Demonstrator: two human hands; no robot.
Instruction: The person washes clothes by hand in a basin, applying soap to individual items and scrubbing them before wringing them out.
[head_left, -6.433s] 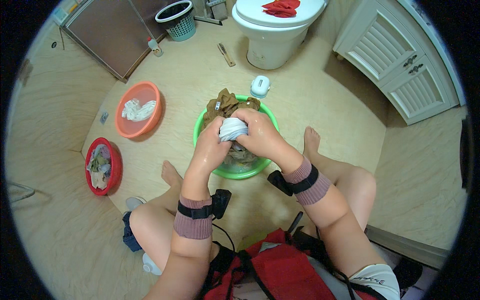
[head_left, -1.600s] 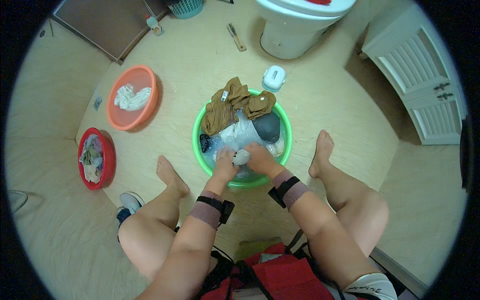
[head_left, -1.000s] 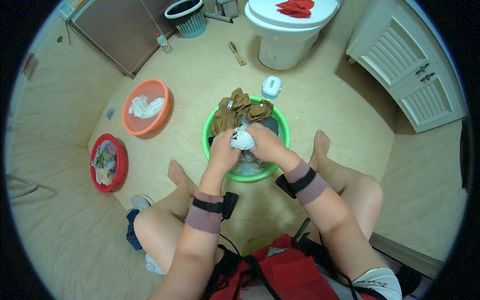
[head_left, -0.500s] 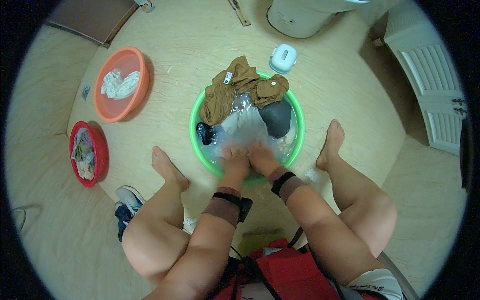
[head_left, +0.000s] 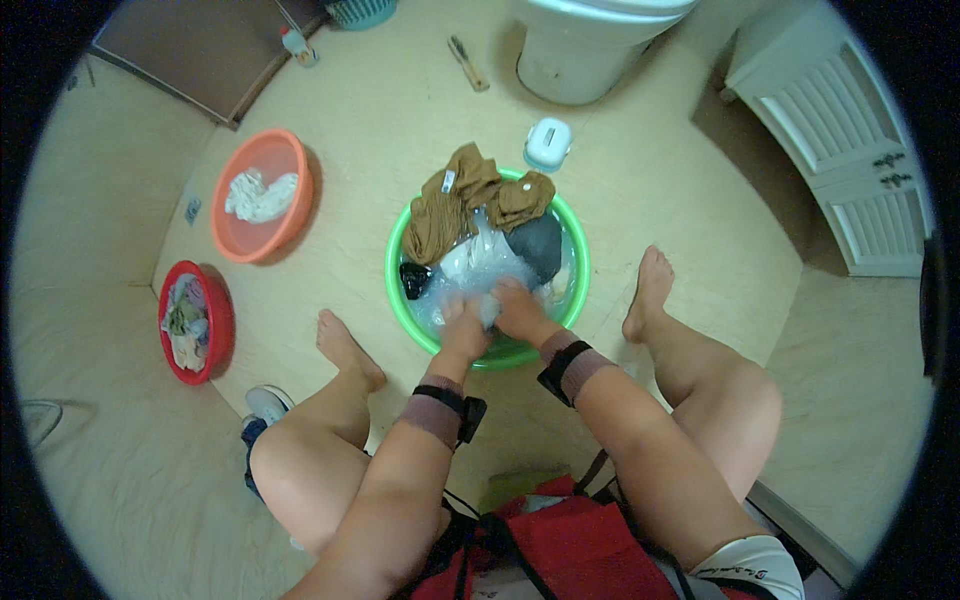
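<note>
Both my hands are over the near half of a green-rimmed basin (head_left: 580, 300) of sudsy water. My left hand (head_left: 464, 328) and my right hand (head_left: 521, 310) are closed and almost meet, gripping a wet white cloth (head_left: 489, 311) bunched between them. More of the white fabric spreads through the foam ahead of my fingers. Brown garments (head_left: 445, 225) hang over the far rim, one with a small white tag. A dark grey piece (head_left: 538, 243) lies right of the white cloth, and a small black item (head_left: 415, 279) sits at the left inner wall. My fingertips are partly hidden by suds.
On the left stand an orange basin (head_left: 303, 200) with white cloth and a red basin (head_left: 226, 325) with mixed clothes. Beyond the green basin are a white lidded box (head_left: 548, 145), a brush (head_left: 467, 64) and a toilet (head_left: 575, 60). A louvred cabinet (head_left: 825, 130) stands right.
The view has shifted, showing more of the far floor. My hands, blurred before, have drawn slightly apart, and a bunch of white cloth now shows between them.
</note>
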